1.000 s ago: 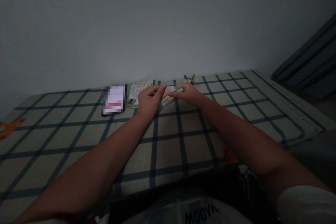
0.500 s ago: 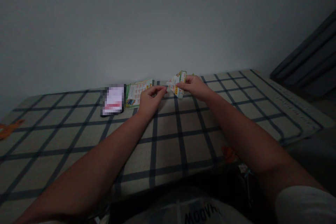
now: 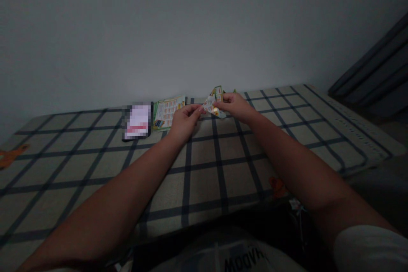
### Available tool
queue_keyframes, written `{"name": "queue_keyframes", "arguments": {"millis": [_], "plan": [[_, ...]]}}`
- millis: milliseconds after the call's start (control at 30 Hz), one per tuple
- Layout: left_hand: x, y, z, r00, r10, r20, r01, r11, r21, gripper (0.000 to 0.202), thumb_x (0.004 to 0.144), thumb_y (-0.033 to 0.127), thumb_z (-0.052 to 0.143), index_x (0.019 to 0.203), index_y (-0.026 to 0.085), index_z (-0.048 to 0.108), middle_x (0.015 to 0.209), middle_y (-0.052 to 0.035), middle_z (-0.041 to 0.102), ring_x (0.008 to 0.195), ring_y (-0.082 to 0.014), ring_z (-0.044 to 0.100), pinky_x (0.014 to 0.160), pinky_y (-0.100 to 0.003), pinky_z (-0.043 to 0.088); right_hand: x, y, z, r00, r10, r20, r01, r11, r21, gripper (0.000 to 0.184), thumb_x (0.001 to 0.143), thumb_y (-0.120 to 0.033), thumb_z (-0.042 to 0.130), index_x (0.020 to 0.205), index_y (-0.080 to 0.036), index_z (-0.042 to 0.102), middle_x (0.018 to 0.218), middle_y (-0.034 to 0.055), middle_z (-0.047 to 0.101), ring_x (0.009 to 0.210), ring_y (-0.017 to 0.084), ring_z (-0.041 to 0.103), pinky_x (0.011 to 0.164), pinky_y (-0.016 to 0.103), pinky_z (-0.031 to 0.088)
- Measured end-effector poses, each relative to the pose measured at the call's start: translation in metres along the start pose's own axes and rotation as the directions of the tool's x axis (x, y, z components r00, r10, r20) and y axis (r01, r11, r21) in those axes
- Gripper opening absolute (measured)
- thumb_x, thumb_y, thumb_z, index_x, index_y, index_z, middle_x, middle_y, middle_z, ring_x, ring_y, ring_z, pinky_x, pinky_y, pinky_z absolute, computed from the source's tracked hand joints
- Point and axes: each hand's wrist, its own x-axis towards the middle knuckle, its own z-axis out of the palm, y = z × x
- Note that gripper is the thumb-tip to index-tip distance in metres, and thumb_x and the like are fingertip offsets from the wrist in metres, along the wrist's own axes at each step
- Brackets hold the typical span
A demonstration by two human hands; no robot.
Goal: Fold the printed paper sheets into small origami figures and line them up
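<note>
Both my arms reach out over a bed with a checked cover. My right hand pinches a small printed paper, white with green and orange print, and holds it lifted and bent above the cover. My left hand has its fingers pinched on the paper's left corner. The room is dim and the print is too small to read.
A stack of similar printed sheets lies flat left of my hands, beside a phone with a lit screen. A plain wall rises behind the bed. Orange marks show at the cover's left edge. A dark slanted panel stands right.
The paper lay low between both hands one second ago. My right hand lifted it up and to the right, and my left hand has come back to grip its left corner.
</note>
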Motion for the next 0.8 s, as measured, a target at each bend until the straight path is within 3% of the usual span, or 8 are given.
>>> {"name": "queue_keyframes", "arguments": {"millis": [167,333,467,633,800], "plan": [[0.0,0.001,0.001,0.996,-0.071,0.062,0.078,0.99,-0.114,0.028,0.078,0.046,0.073,0.084,0.018,0.074,0.074,-0.003,0.067,0.058,-0.0109,0.051,0.049,-0.023,0.036,-0.001,-0.002,-0.003,0.999,0.018,0.028,-0.019,1.0,0.019,0.03,0.075,-0.038,0.074,0.092,-0.014,0.073,0.09,0.0075,0.075,0.08,0.017,0.065,0.068,0.027,0.05],[-0.006,0.01,0.0,0.992,-0.103,0.07,0.101,0.994,0.039,0.029,0.078,0.047,0.073,0.08,0.018,0.075,0.069,-0.0017,0.067,0.056,-0.0116,0.051,0.05,-0.024,0.035,-0.003,-0.005,-0.007,0.991,0.026,0.131,-0.014,0.995,-0.095,0.031,0.072,-0.041,0.075,0.086,-0.013,0.072,0.081,0.0047,0.072,0.072,0.015,0.061,0.063,0.025,0.045],[-0.008,0.013,-0.001,0.994,-0.05,0.098,0.034,0.988,0.152,0.033,0.079,0.051,0.072,0.077,0.018,0.077,0.07,-0.0028,0.071,0.061,-0.014,0.056,0.054,-0.025,0.039,-0.005,-0.01,-0.005,0.989,0.033,0.144,-0.01,0.988,-0.157,0.034,0.073,-0.045,0.074,0.083,-0.012,0.072,0.076,0.0039,0.068,0.068,0.014,0.057,0.061,0.025,0.041],[-0.005,0.012,-0.001,1.0,0.019,0.005,-0.019,0.994,0.106,0.029,0.078,0.047,0.074,0.077,0.019,0.077,0.077,-0.0034,0.074,0.071,-0.0164,0.062,0.064,-0.027,0.045,-0.006,-0.011,-0.002,0.995,0.021,0.096,-0.008,0.991,-0.135,0.038,0.077,-0.05,0.071,0.086,-0.013,0.074,0.079,0.0042,0.068,0.072,0.015,0.058,0.063,0.026,0.041],[-0.004,0.011,-0.002,0.999,-0.015,0.05,0.01,0.995,0.104,0.028,0.075,0.045,0.074,0.068,0.018,0.071,0.065,-0.0006,0.067,0.062,-0.0136,0.055,0.06,-0.026,0.042,-0.005,-0.007,-0.004,0.985,0.011,0.173,0.031,0.97,-0.242,0.038,0.078,-0.051,0.069,0.078,-0.013,0.072,0.072,0.0023,0.065,0.067,0.013,0.053,0.061,0.025,0.037]]}}
